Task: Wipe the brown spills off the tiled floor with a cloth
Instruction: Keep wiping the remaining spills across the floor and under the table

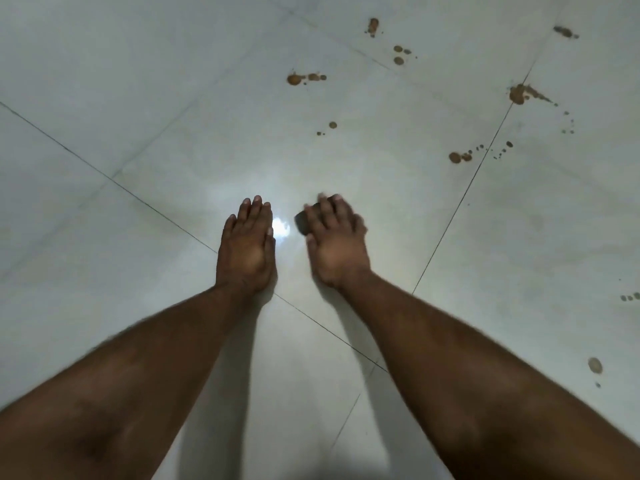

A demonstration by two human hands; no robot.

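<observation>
My left hand point(247, 245) lies flat on the white tiled floor point(138, 98), fingers straight and together. My right hand point(334, 242) presses with straight spread fingers on a small dark cloth point(302, 221), of which only a corner shows at the hand's left edge. Brown spills dot the tiles beyond and to the right: a blot with drops point(294, 79), a pair of spots point(399, 54), a streaked blot on a grout line point(517, 93), a row of drops point(455, 157), and a single spot point(595, 365) near my right forearm.
Dark grout lines point(460, 202) cross the glossy floor diagonally. A bright light reflection point(281, 228) sits between my hands. More small brown drops point(630, 297) lie at the right edge, and a smear point(564, 31) at the far right top.
</observation>
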